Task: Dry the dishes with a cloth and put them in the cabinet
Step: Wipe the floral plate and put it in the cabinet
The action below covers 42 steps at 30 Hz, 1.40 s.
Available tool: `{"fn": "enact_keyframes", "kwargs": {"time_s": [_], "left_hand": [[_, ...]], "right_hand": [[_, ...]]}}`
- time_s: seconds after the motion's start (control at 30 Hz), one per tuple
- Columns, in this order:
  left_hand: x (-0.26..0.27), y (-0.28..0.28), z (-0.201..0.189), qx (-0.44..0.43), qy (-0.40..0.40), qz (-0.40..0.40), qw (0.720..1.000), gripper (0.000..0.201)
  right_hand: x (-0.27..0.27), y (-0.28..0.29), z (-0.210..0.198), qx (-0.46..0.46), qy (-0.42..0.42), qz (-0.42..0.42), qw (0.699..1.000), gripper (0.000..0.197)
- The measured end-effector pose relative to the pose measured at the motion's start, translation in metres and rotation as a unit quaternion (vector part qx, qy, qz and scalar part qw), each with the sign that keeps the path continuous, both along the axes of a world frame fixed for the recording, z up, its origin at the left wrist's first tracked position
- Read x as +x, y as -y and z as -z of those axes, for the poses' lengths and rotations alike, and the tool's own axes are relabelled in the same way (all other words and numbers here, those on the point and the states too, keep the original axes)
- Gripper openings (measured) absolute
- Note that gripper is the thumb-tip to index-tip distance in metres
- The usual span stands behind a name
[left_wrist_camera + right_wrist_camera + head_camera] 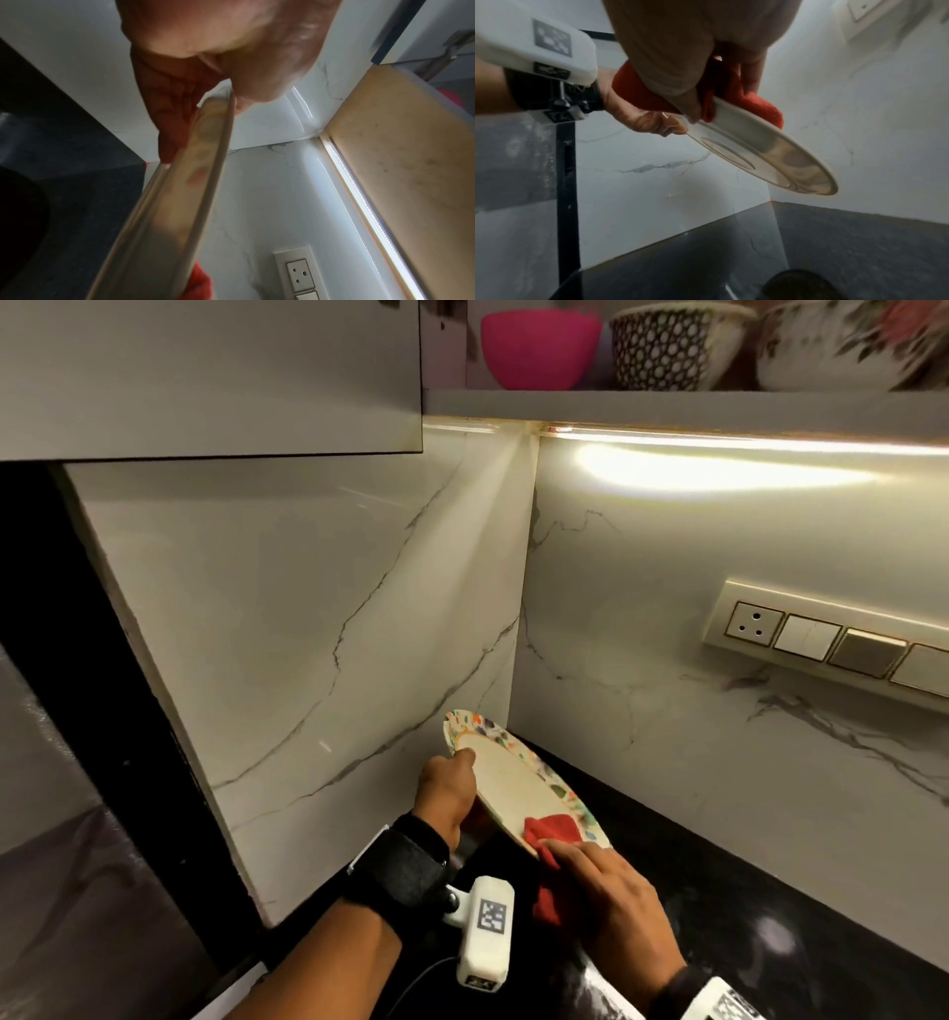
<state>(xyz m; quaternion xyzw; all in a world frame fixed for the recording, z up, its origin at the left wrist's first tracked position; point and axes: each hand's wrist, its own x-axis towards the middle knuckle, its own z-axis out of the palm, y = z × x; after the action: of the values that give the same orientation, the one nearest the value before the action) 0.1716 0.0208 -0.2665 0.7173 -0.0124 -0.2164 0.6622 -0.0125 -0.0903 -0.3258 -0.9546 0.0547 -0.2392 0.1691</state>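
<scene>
A cream plate (513,783) with a speckled coloured rim is held tilted above the black counter, near the wall corner. My left hand (445,788) grips its left edge, thumb on the upper face and fingers under it. The plate's pale underside (765,154) shows in the right wrist view, and its edge (180,203) runs along the left wrist view. My right hand (606,891) holds a red cloth (552,832) wrapped over the plate's near rim, fingers on top and thumb below. The red cloth (757,103) bunches under the palm.
An open cabinet shelf (667,403) overhead holds a pink bowl (539,349), a patterned bowl (672,346) and a floral bowl (847,346). A closed cabinet door (205,377) hangs at upper left. A switch panel (832,644) sits on the right wall. Black counter (744,916) lies below.
</scene>
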Motion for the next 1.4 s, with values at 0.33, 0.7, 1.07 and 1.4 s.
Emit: {"fn": "enact_keyframes", "kwargs": {"time_s": [0.33,0.7,1.07,1.4], "left_hand": [[-0.002,0.001,0.024,0.054,0.051,0.085,0.994,0.038],[0.007,-0.028,0.089,-0.112,-0.161,-0.118,0.973,0.056],[-0.022,-0.029,0.006,-0.034,0.195,-0.029,0.980,0.047],[-0.018,-0.021,0.001,0.045,0.309,0.044,0.949,0.053]], "right_hand": [[0.012,0.030,-0.014,0.541,0.194,0.098,0.812,0.055],[-0.008,0.059,0.000,0.773,0.094,0.126,0.615,0.047],[0.054,0.083,-0.061,0.416,-0.036,0.248,0.874,0.022],[0.103,0.019,-0.069,0.165,-0.071,0.140,0.974,0.066]]}}
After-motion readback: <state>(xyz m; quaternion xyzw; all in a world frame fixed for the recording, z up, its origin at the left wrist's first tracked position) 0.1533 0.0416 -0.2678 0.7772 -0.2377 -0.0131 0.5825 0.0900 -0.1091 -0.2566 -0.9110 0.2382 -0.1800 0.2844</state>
